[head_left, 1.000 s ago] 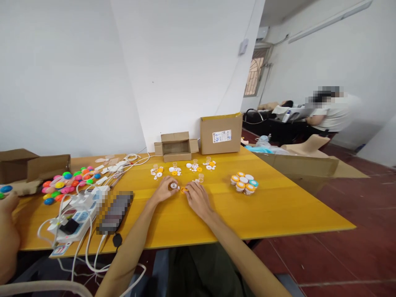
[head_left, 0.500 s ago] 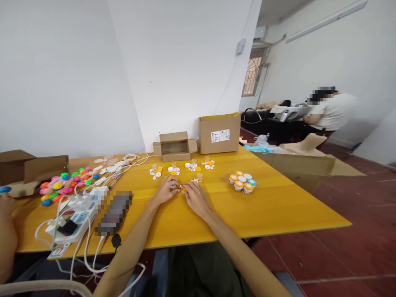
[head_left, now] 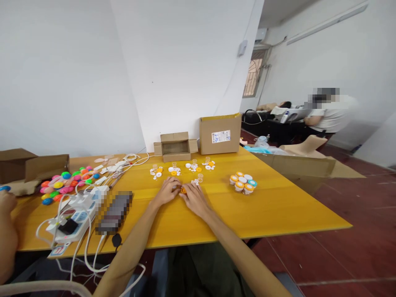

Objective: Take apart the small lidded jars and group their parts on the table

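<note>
My left hand [head_left: 168, 193] is closed at the middle of the table, its fingertips almost meeting those of the other hand. Whatever it pinches is hidden behind the fingers. My right hand [head_left: 194, 199] is closed over a small round orange cap [head_left: 183, 190], which shows under its fingertips. Just beyond lie small white perforated pieces [head_left: 194, 182] and a clear little cup [head_left: 200, 177]. Farther back are several similar groups, with white discs [head_left: 188, 165], orange discs [head_left: 173, 173] and clear cups [head_left: 207, 159].
Capped clear jars [head_left: 243, 181] cluster at the right. An open small carton [head_left: 176, 156] and a closed box [head_left: 220, 144] stand behind. To the left are a power strip [head_left: 74, 231] with cables, a phone [head_left: 114, 212], colourful balls [head_left: 64, 185] and another person's hand [head_left: 6, 201].
My fingers have drawn slightly closer together around the orange cap. A white round part seen by my left fingers earlier is now hidden. The view has shifted slightly.
</note>
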Available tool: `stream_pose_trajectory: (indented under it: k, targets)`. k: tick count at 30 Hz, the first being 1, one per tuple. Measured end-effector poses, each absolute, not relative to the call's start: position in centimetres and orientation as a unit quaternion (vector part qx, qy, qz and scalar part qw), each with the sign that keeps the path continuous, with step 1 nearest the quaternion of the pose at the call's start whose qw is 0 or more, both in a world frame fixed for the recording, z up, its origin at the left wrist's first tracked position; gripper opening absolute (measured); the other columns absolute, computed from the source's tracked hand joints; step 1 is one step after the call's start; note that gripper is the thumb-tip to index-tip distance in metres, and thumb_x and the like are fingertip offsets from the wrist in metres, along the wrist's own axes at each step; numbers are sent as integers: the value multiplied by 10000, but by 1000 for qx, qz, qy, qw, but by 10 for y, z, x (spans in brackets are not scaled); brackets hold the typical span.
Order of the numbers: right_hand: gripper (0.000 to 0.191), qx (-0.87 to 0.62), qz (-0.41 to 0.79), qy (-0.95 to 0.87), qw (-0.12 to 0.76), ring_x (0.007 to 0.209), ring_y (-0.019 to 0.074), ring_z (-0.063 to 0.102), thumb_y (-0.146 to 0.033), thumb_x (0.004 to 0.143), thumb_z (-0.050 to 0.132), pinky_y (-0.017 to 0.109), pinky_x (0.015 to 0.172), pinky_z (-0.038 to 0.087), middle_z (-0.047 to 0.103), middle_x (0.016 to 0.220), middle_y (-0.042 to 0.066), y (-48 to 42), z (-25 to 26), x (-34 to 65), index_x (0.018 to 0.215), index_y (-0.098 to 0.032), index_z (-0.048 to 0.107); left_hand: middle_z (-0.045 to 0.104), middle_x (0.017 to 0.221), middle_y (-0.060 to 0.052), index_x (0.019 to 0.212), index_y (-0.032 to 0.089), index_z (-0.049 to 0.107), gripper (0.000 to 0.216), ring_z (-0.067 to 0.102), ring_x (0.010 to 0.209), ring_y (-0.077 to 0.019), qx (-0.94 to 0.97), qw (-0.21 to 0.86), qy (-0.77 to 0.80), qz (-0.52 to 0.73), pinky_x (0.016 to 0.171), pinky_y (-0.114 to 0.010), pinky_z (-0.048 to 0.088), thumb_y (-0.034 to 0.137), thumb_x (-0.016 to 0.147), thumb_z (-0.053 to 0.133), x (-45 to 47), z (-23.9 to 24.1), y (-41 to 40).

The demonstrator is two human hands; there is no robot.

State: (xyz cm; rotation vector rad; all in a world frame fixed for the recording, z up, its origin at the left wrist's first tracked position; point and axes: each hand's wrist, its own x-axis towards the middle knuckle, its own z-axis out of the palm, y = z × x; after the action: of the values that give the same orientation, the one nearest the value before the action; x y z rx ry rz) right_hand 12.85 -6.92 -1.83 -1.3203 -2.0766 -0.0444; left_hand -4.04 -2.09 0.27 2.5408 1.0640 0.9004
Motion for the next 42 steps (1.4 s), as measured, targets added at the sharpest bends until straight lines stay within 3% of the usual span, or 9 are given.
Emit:
stream_pose_trajectory:
  k: [8,14,20,25,42]
  targets:
    - [319,-472,32,-817,331,1091,247,581,-275,914,570,405,958,436,664,1223,109,-72,-12,130,1223,-209,615,666,895,-41,813,221,672,113,575,917,-216,861,121,377,320,869,-367,452,163,851,582,-39,9,-24]
    - [367,-442,48,-810,382,1107,236,592,-251,911,557,422,988,443,666,1230,94,-70,-14,131,1276,-245,590,666,847,-27,803,215,644,124,582,890,-209,842,119,385,358,878,-361,461,133,839,558,-37,12,-25]
    - [335,-423,72,-776,462,1050,219,617,-133,896,495,398,950,478,684,1133,77,-67,-16,132,1184,-248,621,675,836,-26,821,222,653,90,592,851,-201,828,147,376,390,855,-352,480,211,864,575,-33,18,-30]
    - [316,-413,121,-747,506,1005,210,625,-135,910,434,363,908,499,682,1064,74,-66,-14,134,1126,-239,639,677,822,-19,802,218,651,87,596,839,-189,826,167,362,398,841,-334,482,217,860,586,-28,18,-34]
    - [248,-410,162,-727,527,864,190,646,-122,862,471,314,801,529,695,927,55,-69,-7,135,955,-218,679,660,784,-8,782,204,643,88,571,774,-167,834,176,355,384,747,-286,470,142,782,579,-25,19,-36]
